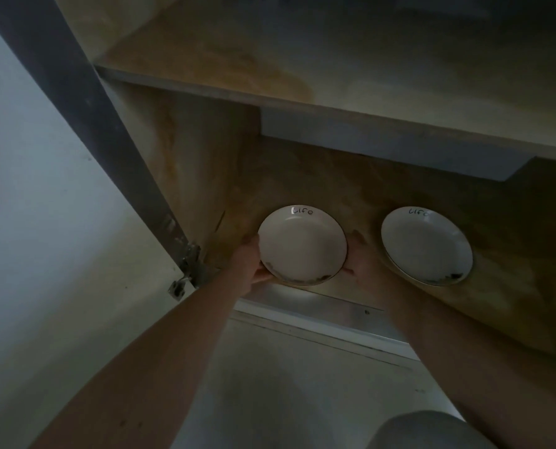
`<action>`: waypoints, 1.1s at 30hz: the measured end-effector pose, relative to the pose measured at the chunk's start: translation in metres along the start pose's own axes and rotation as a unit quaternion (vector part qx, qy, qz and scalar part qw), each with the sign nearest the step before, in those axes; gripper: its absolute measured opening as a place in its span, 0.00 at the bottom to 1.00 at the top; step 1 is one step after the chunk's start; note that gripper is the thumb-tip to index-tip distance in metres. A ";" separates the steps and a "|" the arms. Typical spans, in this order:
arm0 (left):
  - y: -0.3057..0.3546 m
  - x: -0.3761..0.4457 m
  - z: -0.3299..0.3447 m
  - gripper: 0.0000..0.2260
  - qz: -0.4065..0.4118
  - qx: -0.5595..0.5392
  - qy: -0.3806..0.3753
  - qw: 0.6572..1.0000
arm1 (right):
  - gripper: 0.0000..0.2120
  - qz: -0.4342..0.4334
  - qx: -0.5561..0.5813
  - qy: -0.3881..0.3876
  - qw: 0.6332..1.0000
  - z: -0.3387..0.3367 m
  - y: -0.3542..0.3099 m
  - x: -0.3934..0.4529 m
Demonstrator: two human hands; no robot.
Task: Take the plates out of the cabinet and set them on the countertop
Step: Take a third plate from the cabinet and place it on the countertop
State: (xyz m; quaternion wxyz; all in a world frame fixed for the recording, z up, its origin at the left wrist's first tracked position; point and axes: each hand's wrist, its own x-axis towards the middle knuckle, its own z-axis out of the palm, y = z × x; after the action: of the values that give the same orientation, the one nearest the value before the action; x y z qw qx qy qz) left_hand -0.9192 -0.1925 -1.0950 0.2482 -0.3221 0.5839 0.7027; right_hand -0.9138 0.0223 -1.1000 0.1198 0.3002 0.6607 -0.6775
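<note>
Left hand and right hand clasp opposite rims of a round glossy white plate; its twin second plate lies right of them on the wooden shelf.

hands' fingers hid behind left plate | grey obj cut off btm edge

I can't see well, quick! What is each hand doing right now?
Left hand: holding the left edge of the near plate.
Right hand: holding the same plate's right edge.
The other plate is untouched.
</note>
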 end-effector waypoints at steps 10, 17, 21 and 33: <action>-0.017 -0.028 -0.030 0.22 -0.054 0.046 -0.072 0.995 | 0.14 0.132 -0.063 -0.009 0.989 -0.002 -0.011 -0.041; -0.024 -0.108 -0.071 0.18 -0.073 0.019 -0.058 0.995 | 0.11 0.160 -0.088 -0.064 0.981 -0.007 -0.029 -0.126; -0.028 -0.178 -0.086 0.22 -0.098 -0.008 -0.033 0.995 | 0.11 0.190 -0.119 -0.049 0.973 -0.004 -0.046 -0.181; 0.035 -0.411 -0.108 0.18 -0.106 0.040 -0.006 0.994 | 0.15 0.202 -0.105 -0.081 0.970 -0.028 -0.122 -0.397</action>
State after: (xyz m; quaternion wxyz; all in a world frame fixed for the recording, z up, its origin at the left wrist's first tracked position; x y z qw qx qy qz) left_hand -0.6521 -0.2937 -0.7786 0.3373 -0.3678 0.5723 0.6508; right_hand -0.6608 -0.0322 -0.7734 0.3381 0.3567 0.6420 -0.5885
